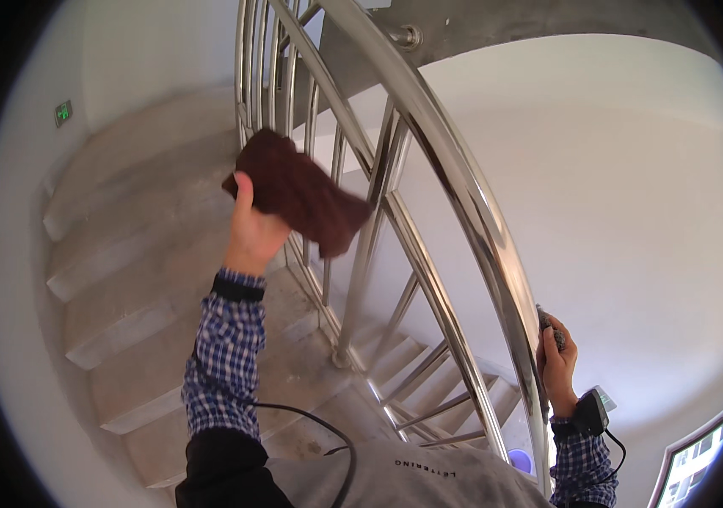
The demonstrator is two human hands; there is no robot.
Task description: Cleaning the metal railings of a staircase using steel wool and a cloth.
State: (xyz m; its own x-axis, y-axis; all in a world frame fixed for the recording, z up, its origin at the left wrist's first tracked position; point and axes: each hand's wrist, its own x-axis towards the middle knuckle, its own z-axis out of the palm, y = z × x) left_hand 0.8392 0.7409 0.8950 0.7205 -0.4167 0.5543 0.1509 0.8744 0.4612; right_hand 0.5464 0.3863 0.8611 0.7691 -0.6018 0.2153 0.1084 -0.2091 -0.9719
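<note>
A folded dark maroon cloth lies across my left hand, which grips it with the thumb on top. It is held up beside the stair railing's bars, and most of the fingers are hidden under it. On the far right, my right hand is at the outer side of the shiny steel handrail. Its fingers close round a dark grey, rough-looking wad, whose kind I cannot make out. Polished steel bars slant below the handrail.
Curved concrete stairs run along the white wall at the left, with a small green sign above. Lower steps show through the railing. A purple container is partly visible below. A cable hangs by my left sleeve.
</note>
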